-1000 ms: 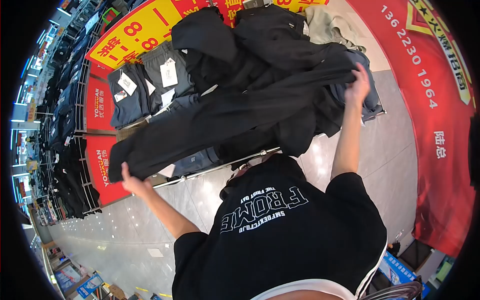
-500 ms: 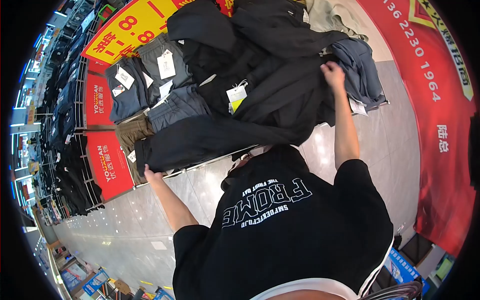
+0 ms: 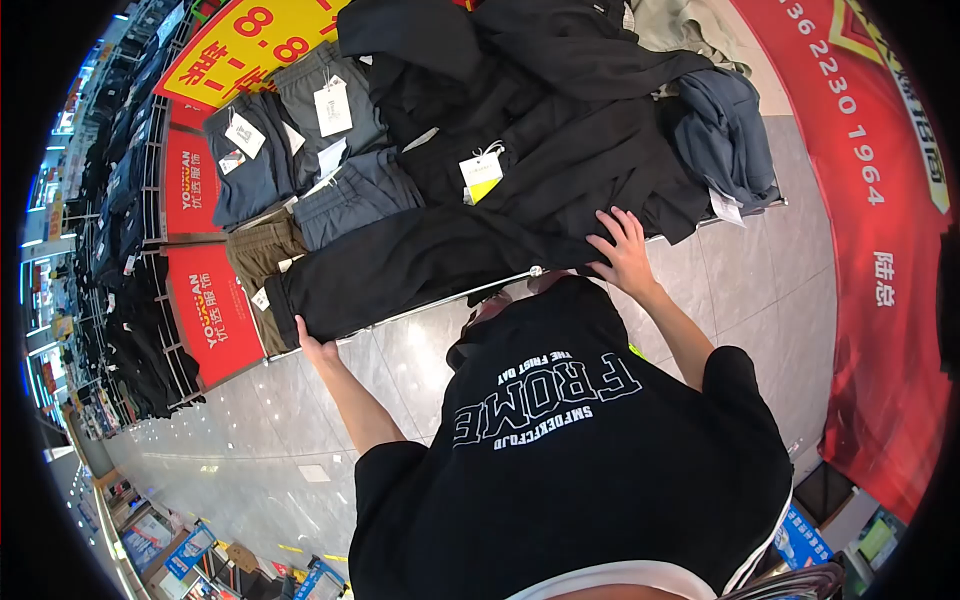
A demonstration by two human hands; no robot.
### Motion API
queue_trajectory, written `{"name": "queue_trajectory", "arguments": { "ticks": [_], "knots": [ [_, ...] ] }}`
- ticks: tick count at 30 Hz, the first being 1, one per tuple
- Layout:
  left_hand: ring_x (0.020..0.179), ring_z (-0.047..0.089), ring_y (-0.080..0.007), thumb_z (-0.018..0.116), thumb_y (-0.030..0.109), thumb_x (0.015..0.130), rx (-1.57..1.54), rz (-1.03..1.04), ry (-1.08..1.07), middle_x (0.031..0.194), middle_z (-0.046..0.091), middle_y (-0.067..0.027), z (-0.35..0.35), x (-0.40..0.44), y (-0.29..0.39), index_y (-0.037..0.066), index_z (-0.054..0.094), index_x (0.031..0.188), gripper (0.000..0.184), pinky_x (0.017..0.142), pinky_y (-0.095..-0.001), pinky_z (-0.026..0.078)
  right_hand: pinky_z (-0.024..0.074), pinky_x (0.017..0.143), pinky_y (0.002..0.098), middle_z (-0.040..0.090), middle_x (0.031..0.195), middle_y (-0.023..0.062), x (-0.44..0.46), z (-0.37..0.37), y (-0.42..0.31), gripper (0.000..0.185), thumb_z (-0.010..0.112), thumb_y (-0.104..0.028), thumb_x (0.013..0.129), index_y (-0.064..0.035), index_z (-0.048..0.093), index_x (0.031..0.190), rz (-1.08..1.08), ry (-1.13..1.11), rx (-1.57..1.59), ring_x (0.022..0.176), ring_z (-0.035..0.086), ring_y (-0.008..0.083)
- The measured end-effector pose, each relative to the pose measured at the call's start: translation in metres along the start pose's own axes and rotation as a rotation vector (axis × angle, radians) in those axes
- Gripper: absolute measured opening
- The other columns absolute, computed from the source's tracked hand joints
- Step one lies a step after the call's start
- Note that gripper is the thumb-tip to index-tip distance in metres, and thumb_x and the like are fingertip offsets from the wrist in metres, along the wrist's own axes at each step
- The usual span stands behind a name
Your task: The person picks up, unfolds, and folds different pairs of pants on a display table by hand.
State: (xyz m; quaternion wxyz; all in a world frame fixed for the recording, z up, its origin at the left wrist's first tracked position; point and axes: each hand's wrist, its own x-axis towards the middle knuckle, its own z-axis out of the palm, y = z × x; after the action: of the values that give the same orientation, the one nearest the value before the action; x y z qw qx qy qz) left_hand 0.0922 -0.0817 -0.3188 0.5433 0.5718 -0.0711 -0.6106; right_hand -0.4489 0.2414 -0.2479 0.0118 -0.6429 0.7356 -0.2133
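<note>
Black trousers (image 3: 400, 262) lie stretched along the near edge of the display table, their left end reaching over brown trousers (image 3: 262, 240). At that left end, my left hand (image 3: 318, 343) holds the near corner of the black fabric, its fingers partly hidden. My right hand (image 3: 625, 258) rests on the black cloth near the table's front edge, fingers spread and nothing gripped. Beyond the trousers lies a heap of black garments (image 3: 560, 130), with a white and yellow tag (image 3: 482, 176) on it. Blue-grey trousers (image 3: 358, 197) lie folded behind the left part.
Grey-blue garments (image 3: 725, 125) hang over the table's right end. A yellow price sign (image 3: 245, 50) stands at the back left, beside red panels (image 3: 205, 300). Racks of dark clothes (image 3: 125, 250) line the left. A red banner (image 3: 860, 330) stands right, and grey tiled floor (image 3: 270, 450) surrounds me.
My right hand has let go of the black fabric at the far right and come down toward me, now spread on the near edge. My left hand stays at the left corner.
</note>
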Motion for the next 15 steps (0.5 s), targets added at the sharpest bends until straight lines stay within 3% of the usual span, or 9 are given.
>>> {"name": "queue_trajectory", "arguments": {
  "ticks": [1, 3, 4, 5, 7, 9, 11, 13, 15],
  "knots": [
    [0.116, 0.053, -0.0301, 0.075, 0.026, 0.079, 0.0, 0.0, -0.001, 0.128, 0.056, -0.0136, 0.002, -0.003, 0.004, -0.002, 0.056, 0.122, 0.055, 0.103, -0.0463, 0.04, 0.0263, 0.108, 0.0541, 0.05, 0.128, 0.0135, -0.001, 0.0, 0.002, 0.047, 0.08, -0.023, 0.061, -0.0058, 0.061, 0.1, 0.0, 0.0, -0.001, 0.126, 0.04, 0.0365],
    [0.104, 0.06, -0.0273, 0.078, 0.017, 0.077, 0.175, 0.301, 0.076, 0.119, 0.06, -0.0137, 0.007, -0.007, 0.012, -0.003, 0.059, 0.118, 0.049, 0.095, -0.0406, 0.049, 0.0244, 0.109, 0.0553, 0.056, 0.121, 0.01, 0.0, -0.002, 0.007, 0.036, 0.074, -0.009, 0.063, -0.0059, 0.061, 0.096, -0.064, -0.029, -0.035, 0.125, 0.043, 0.0318],
    [0.095, 0.062, -0.0243, 0.079, 0.012, 0.076, 0.219, 0.429, 0.142, 0.113, 0.062, -0.0133, 0.031, -0.038, 0.018, -0.004, 0.06, 0.115, 0.046, 0.089, -0.0362, 0.052, 0.0321, 0.104, 0.0521, 0.062, 0.11, 0.0081, 0.01, -0.01, 0.004, 0.029, 0.071, -0.003, 0.065, -0.0055, 0.06, 0.092, -0.047, 0.053, 0.005, 0.116, 0.052, 0.0287],
    [0.095, 0.062, -0.0239, 0.077, 0.013, 0.077, 0.251, 0.541, 0.116, 0.113, 0.062, -0.0145, 0.042, -0.055, 0.023, -0.006, 0.06, 0.113, 0.044, 0.089, -0.0359, 0.052, 0.0321, 0.104, 0.0521, 0.062, 0.11, 0.0081, 0.02, -0.021, 0.007, 0.029, 0.071, -0.003, 0.065, -0.0055, 0.06, 0.092, -0.045, 0.05, 0.002, 0.116, 0.052, 0.0287],
    [0.095, 0.062, -0.0251, 0.076, 0.014, 0.079, 0.172, 0.723, 0.025, 0.113, 0.062, -0.016, 0.044, -0.062, 0.039, -0.01, 0.058, 0.112, 0.044, 0.088, -0.0363, 0.053, 0.0443, 0.09, 0.0421, 0.065, 0.093, 0.0106, 0.044, -0.05, 0.015, 0.024, 0.072, -0.006, 0.069, -0.0025, 0.061, 0.09, 0.104, 0.179, 0.101, 0.097, 0.061, 0.03],
    [0.098, 0.062, -0.0269, 0.074, 0.015, 0.082, -0.057, 0.681, 0.025, 0.115, 0.061, -0.0177, 0.035, -0.065, 0.058, -0.012, 0.057, 0.113, 0.044, 0.09, -0.0379, 0.052, 0.0479, 0.071, 0.0347, 0.064, 0.079, 0.0123, 0.069, -0.098, 0.023, 0.025, 0.076, -0.013, 0.072, 0.0005, 0.06, 0.086, 0.347, 0.004, 0.366, 0.076, 0.063, 0.0326],
    [0.105, 0.059, -0.0307, 0.069, 0.024, 0.086, -0.207, 0.599, 0.025, 0.122, 0.057, -0.0203, 0.019, -0.067, 0.079, -0.013, 0.053, 0.118, 0.051, 0.094, -0.0427, 0.05, 0.0458, 0.062, 0.0299, 0.061, 0.069, 0.0109, 0.083, -0.138, 0.041, 0.033, 0.08, -0.021, 0.071, 0.0017, 0.058, 0.083, 0.238, -0.055, 0.292, 0.061, 0.058, 0.0267],
    [0.111, 0.055, -0.0319, 0.068, 0.029, 0.087, -0.256, 0.597, 0.021, 0.128, 0.053, -0.0199, 0.011, -0.074, 0.089, -0.011, 0.05, 0.122, 0.055, 0.098, -0.045, 0.047, 0.0397, 0.059, 0.0256, 0.052, 0.065, 0.0031, 0.099, -0.165, 0.047, 0.039, 0.083, -0.024, 0.067, 0.0003, 0.055, 0.077, 0.238, -0.115, 0.376, 0.061, 0.046, 0.0114],
    [0.114, 0.053, -0.032, 0.067, 0.03, 0.087, -0.301, 0.587, 0.043, 0.13, 0.052, -0.0189, -0.004, -0.066, 0.095, -0.009, 0.05, 0.124, 0.056, 0.1, -0.0461, 0.045, 0.0351, 0.056, 0.0257, 0.044, 0.064, -0.0005, 0.116, -0.186, 0.043, 0.045, 0.086, -0.027, 0.063, -0.002, 0.051, 0.075, 0.271, -0.255, 0.285, 0.061, 0.04, 0.0091]
  ]
}}
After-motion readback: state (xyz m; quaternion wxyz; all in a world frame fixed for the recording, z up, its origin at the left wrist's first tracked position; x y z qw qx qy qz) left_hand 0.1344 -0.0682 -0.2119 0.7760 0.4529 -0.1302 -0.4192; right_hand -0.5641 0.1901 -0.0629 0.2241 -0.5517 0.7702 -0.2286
